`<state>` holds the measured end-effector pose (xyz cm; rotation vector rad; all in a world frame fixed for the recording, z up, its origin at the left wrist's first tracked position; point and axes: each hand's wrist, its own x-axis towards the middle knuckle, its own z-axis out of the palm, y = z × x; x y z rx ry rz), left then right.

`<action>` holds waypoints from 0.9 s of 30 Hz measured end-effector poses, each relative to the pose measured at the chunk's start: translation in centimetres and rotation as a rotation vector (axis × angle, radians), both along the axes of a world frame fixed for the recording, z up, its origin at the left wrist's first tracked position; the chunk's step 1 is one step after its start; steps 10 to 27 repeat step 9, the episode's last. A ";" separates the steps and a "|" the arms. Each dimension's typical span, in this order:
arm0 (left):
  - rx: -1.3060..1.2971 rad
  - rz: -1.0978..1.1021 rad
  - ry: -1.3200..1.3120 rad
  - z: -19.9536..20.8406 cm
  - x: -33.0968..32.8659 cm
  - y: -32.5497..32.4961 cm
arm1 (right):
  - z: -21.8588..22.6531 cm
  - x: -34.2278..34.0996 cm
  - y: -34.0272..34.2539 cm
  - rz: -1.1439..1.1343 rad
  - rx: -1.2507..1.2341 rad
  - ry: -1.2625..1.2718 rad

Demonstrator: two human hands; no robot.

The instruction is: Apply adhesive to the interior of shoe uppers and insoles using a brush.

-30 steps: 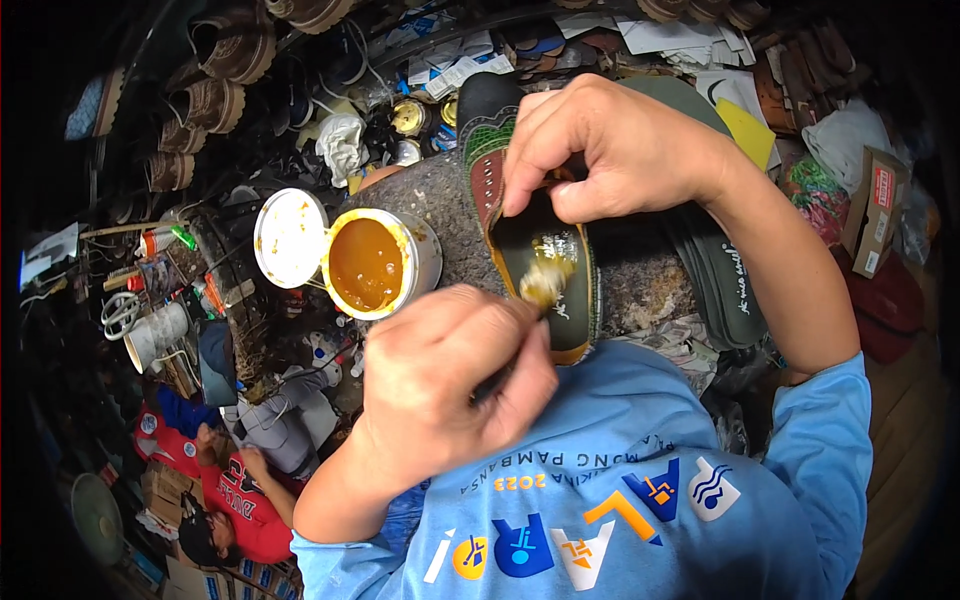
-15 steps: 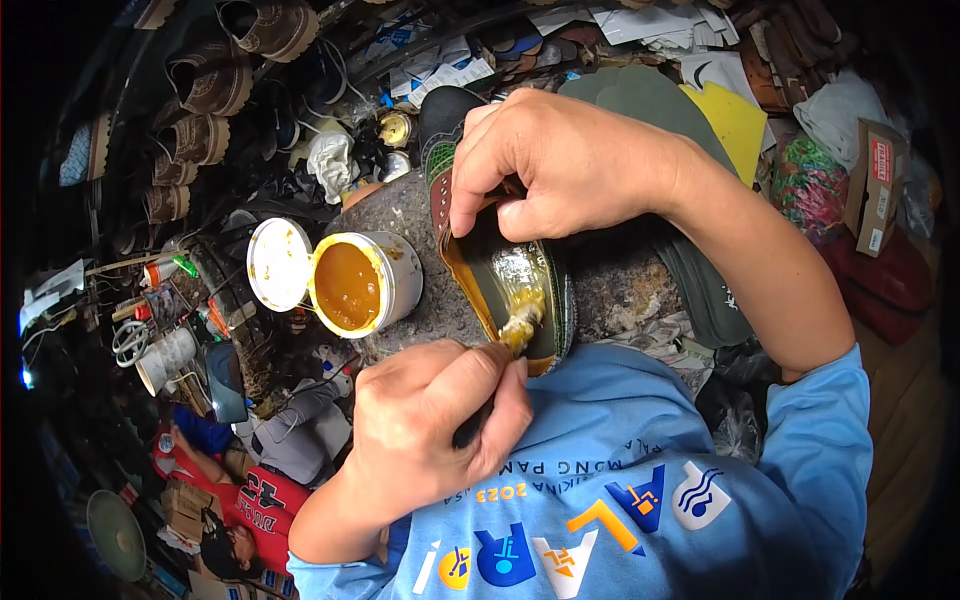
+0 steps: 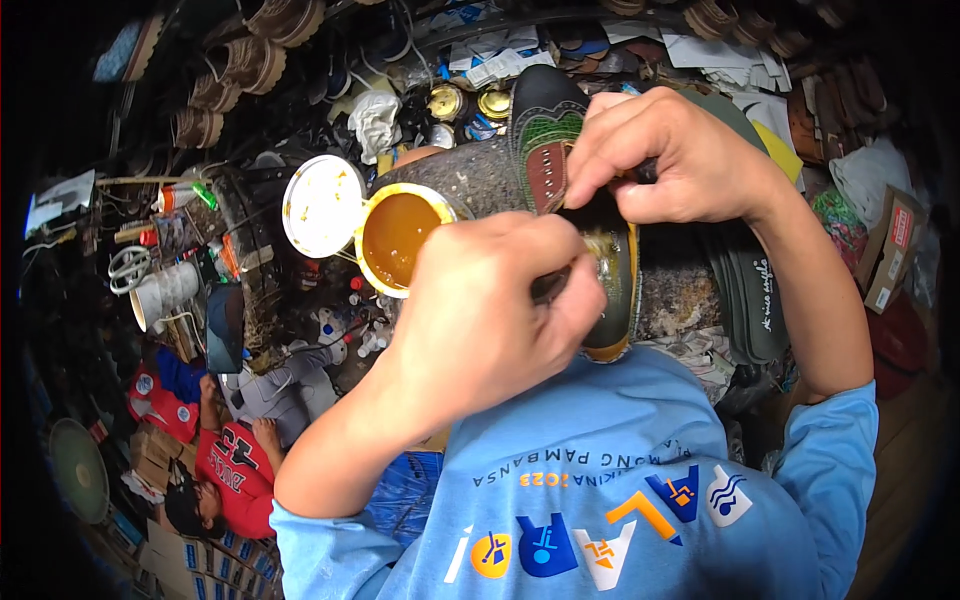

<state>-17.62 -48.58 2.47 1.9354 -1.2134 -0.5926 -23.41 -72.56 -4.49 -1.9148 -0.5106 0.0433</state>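
Note:
A shoe [image 3: 550, 165] with a black toe, a green patterned band and a brown lacing panel lies with its toe away from me. My right hand [image 3: 665, 160] pinches its opening edge. Inside, wet yellowish glue shines on the insole [image 3: 606, 250]. My left hand [image 3: 505, 305] is closed over the shoe's heel half, its fingers around a glue brush; the hand hides the brush's glue-coated tip. Just left of the shoe stands a white tub [image 3: 452, 200] of amber glue [image 3: 400, 238], partly covered by my left hand. Its smeared lid [image 3: 322, 205] hangs open beside it.
Dark green sole sheets [image 3: 750, 300] are stacked right of the shoe on a worn work surface [image 3: 670, 285]. Open tins [image 3: 446, 102] and crumpled white paper [image 3: 375, 122] lie beyond. Brown shoes [image 3: 250, 65] line a rack at upper left. A person in red [image 3: 235, 465] is at lower left.
My left hand has moved up and right over the shoe, covering the brush tip that showed before. The tub, shoe and right hand appear shifted right and upward as the view turned.

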 end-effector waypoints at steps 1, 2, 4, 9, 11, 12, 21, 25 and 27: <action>0.004 -0.024 0.080 -0.3 0.2 0.0 | 0.1 0.1 0.0 -0.003 -0.011 0.029; 0.056 -0.066 0.129 0.2 0.4 0.3 | -0.1 0.2 0.1 0.000 -0.006 0.000; 0.050 -0.087 0.123 0.7 1.1 0.3 | 0.4 0.1 0.1 -0.003 -0.008 0.044; 0.062 -0.047 0.033 -0.7 2.3 -1.0 | 0.8 0.2 -0.1 -0.021 -0.032 0.158; 0.062 -0.047 0.033 -0.7 2.3 -1.0 | 0.8 0.2 -0.1 -0.021 -0.032 0.158; 0.062 -0.047 0.033 -0.7 2.3 -1.0 | 0.8 0.2 -0.1 -0.021 -0.032 0.158; 0.062 -0.047 0.033 -0.7 2.3 -1.0 | 0.8 0.2 -0.1 -0.021 -0.032 0.158; 0.062 -0.047 0.033 -0.7 2.3 -1.0 | 0.8 0.2 -0.1 -0.021 -0.032 0.158; 0.062 -0.047 0.033 -0.7 2.3 -1.0 | 0.8 0.2 -0.1 -0.021 -0.032 0.158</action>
